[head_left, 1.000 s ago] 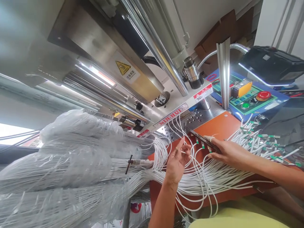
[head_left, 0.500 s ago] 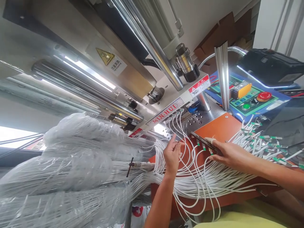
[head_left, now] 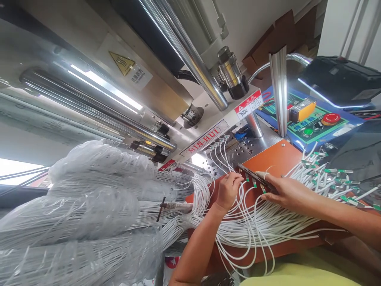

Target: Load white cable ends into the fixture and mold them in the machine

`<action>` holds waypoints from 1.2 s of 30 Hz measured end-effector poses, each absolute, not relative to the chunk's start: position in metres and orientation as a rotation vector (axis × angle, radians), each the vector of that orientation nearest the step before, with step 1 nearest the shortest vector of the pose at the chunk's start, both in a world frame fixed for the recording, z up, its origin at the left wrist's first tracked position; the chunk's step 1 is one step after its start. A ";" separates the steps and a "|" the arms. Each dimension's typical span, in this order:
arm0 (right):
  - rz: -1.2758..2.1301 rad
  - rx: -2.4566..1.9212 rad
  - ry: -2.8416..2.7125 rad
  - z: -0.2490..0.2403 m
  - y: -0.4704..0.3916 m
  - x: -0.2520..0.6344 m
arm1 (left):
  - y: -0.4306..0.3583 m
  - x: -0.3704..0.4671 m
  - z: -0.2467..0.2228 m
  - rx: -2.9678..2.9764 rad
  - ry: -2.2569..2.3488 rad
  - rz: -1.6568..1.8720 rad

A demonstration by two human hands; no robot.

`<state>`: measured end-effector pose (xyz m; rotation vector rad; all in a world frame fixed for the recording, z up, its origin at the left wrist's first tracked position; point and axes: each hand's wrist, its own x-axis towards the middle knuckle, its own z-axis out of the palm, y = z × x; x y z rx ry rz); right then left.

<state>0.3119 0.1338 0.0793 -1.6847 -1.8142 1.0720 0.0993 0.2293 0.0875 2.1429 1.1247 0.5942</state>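
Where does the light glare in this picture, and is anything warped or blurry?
Head view: the window is washed out nearly white; the light strip glares; highlights streak the chrome rod and plastic wrap. Head view: shapes stretch towards the edges, probably from a wide lens; the fine lettering on the control panel is unreadable.

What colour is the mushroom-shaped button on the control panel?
The button is red, clearest in the head view.

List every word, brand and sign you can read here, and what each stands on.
"MIN-HUI": nameplate on the pale crossbar.
"DANGER": red-and-white label on the crossbar.
Yellow triangle, wavy lines: metal housing.
Too small or blurred: other label text, control panel lettering.
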 end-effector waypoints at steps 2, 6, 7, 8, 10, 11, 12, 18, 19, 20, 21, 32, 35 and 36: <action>1.078 -1.673 -1.807 0.080 0.134 0.313 | 0.233 0.099 0.084 2.173 1.091 0.566; 1.086 -1.684 -1.803 0.081 0.134 0.313 | 0.238 0.099 0.079 2.156 1.073 0.551; 1.089 -1.679 -1.804 0.080 0.134 0.313 | 0.239 0.099 0.078 2.143 1.077 0.556; 1.092 -1.672 -1.802 0.080 0.134 0.313 | 0.239 0.099 0.078 2.134 1.081 0.563; 1.100 -1.655 -1.787 0.079 0.134 0.313 | 0.240 0.099 0.077 2.142 1.076 0.580; 1.107 -1.646 -1.779 0.079 0.134 0.313 | 0.240 0.099 0.077 2.157 1.066 0.589; 1.112 -1.634 -1.773 0.079 0.134 0.313 | 0.240 0.098 0.076 2.178 1.050 0.594; 1.105 -1.610 -1.782 0.081 0.134 0.315 | 0.241 0.095 0.070 2.321 0.982 0.641; 1.109 -1.611 -1.773 0.081 0.134 0.316 | 0.241 0.095 0.068 2.340 0.978 0.666; 1.108 -1.604 -1.763 0.082 0.134 0.316 | 0.241 0.095 0.067 2.357 0.972 0.688; 1.105 -1.592 -1.755 0.082 0.134 0.317 | 0.242 0.095 0.066 2.372 0.964 0.706; 0.919 -1.778 -2.029 0.091 0.134 0.309 | 0.237 0.102 0.073 2.321 1.028 0.705; 0.773 -1.911 -2.200 0.097 0.130 0.312 | 0.235 0.113 0.078 2.380 1.012 0.690; 0.717 -1.955 -2.247 0.096 0.129 0.314 | 0.236 0.118 0.079 2.402 0.999 0.675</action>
